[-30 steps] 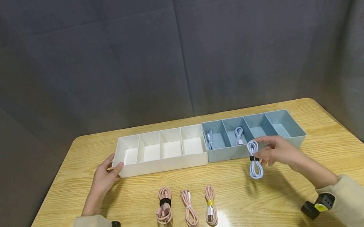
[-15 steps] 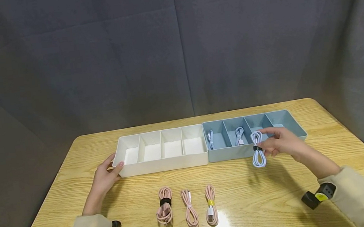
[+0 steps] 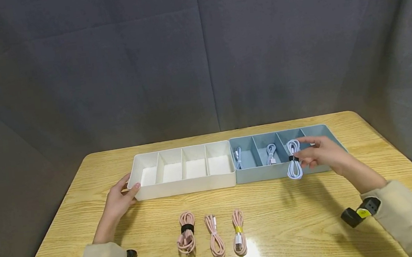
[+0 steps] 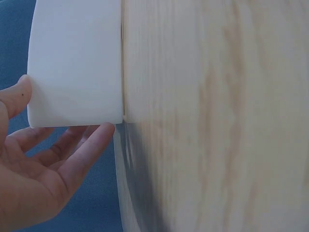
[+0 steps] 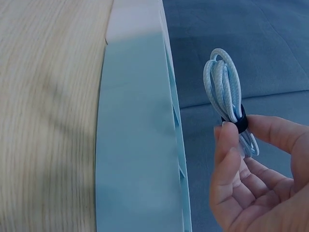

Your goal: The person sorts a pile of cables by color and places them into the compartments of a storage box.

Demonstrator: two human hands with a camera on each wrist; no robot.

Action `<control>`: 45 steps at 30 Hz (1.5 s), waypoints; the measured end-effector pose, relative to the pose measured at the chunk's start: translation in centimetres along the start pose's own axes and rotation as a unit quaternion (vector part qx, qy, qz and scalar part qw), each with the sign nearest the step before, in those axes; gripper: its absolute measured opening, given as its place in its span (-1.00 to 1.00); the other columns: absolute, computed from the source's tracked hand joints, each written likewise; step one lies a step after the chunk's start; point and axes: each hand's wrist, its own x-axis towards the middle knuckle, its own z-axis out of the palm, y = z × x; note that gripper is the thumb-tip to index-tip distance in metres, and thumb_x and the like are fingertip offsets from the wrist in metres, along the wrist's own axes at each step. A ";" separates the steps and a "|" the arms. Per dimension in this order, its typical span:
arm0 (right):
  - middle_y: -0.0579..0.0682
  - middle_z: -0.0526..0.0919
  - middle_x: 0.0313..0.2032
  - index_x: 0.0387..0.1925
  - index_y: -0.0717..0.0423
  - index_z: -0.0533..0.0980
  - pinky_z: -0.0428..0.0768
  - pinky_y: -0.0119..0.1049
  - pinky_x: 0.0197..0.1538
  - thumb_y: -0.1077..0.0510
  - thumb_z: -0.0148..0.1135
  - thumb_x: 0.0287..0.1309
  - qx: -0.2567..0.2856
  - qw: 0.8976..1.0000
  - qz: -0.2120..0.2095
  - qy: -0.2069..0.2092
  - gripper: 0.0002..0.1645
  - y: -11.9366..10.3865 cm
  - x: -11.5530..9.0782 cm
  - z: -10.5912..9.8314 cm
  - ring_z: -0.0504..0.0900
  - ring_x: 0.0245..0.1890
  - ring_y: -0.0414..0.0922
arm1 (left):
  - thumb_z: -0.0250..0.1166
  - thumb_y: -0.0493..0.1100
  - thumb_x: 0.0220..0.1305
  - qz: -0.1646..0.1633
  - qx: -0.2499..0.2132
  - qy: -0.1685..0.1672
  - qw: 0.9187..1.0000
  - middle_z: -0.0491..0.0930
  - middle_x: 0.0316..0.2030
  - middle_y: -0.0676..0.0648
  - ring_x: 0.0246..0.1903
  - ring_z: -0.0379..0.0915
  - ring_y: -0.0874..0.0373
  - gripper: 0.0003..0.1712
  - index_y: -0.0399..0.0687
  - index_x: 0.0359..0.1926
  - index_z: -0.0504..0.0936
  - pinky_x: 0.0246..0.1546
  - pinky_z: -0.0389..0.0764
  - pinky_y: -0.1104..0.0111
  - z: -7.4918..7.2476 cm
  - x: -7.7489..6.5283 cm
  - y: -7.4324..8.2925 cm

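My right hand (image 3: pixel 323 154) pinches a coiled light-blue charging cable (image 3: pixel 295 169) at its black strap (image 5: pixel 235 122). The cable hangs upright by the third compartment of the blue divided organizer box (image 3: pixel 260 174), overlapping its front rim. The first two compartments each hold a coiled blue cable, one at the far left (image 3: pixel 238 158) and a second with a white plug (image 3: pixel 271 154). My left hand (image 3: pixel 119 198) holds the left end of the white divided organizer box (image 3: pixel 186 187). In the left wrist view, its thumb (image 4: pixel 19 96) lies at the rim and the fingers touch the end wall.
Three coiled pink cables lie in a row on the wooden table (image 3: pixel 146 243): one with a black strap (image 3: pixel 187 233), one with a pale tie (image 3: pixel 215 237), one with a yellow band (image 3: pixel 239 233). The two boxes stand end to end. A dark curtain (image 3: pixel 147 67) hangs behind.
My right hand has raised the blue cable away from me and slightly rightward, from in front of the blue box to its front rim. The left hand stays at the white box.
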 end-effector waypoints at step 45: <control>-0.17 0.58 -0.45 0.29 0.44 0.03 0.59 -0.39 -0.38 0.14 0.14 0.19 -0.038 0.996 0.061 0.054 -0.21 1.4 4.5 -4.5 0.62 -0.49 -0.25 | 0.10 -0.06 0.32 -0.002 0.007 0.012 1.000 0.30 0.06 -0.40 0.00 0.36 -0.28 -0.30 -0.30 0.33 0.09 -0.26 0.61 0.19 0.1 0.2 -0.3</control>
